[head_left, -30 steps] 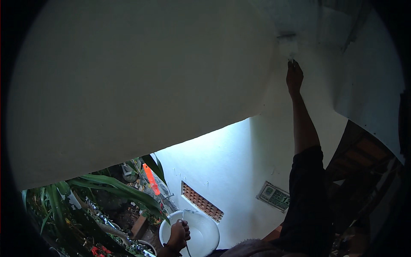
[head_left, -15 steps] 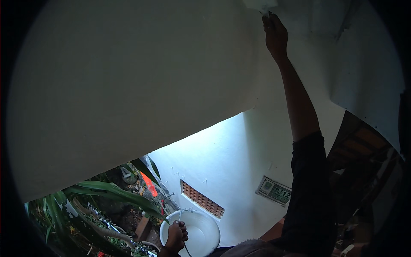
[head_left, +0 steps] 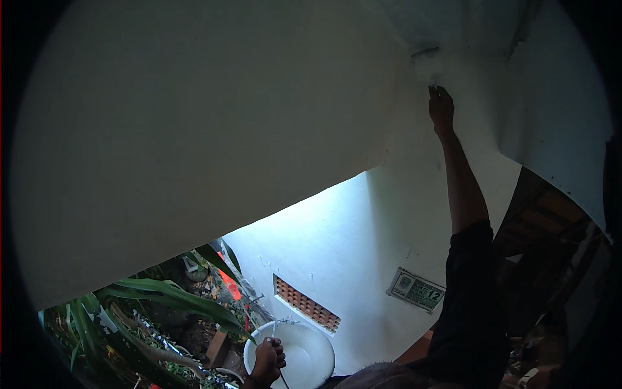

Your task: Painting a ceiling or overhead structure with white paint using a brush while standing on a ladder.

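My right hand [head_left: 442, 107] is raised high at the upper right, its fingers closed round the short handle of a wide, flat, pale paintbrush [head_left: 427, 67]. The brush's dark far edge lies against the white wall [head_left: 414, 149], close under the upper corner. Low in the view, my left hand [head_left: 267, 360] is a fist round the thin wire handle of a white bucket [head_left: 328, 353]. The bucket hangs just beside that hand, its round mouth facing up; the inside looks white, and I cannot make out how full it is.
A pale overhanging slab [head_left: 194, 129] fills the upper left. Long-leaved plants [head_left: 175, 298] grow at the lower left, beside a brick [head_left: 216, 349] and an orange strip [head_left: 229, 285]. The wall carries a brick vent [head_left: 304, 303] and a green plaque [head_left: 416, 290]. Dark roofing [head_left: 544, 211] shows at right.
My right hand and the brush have come down and slightly right, from the top edge onto the wall below the corner. The left hand and bucket have hardly moved.
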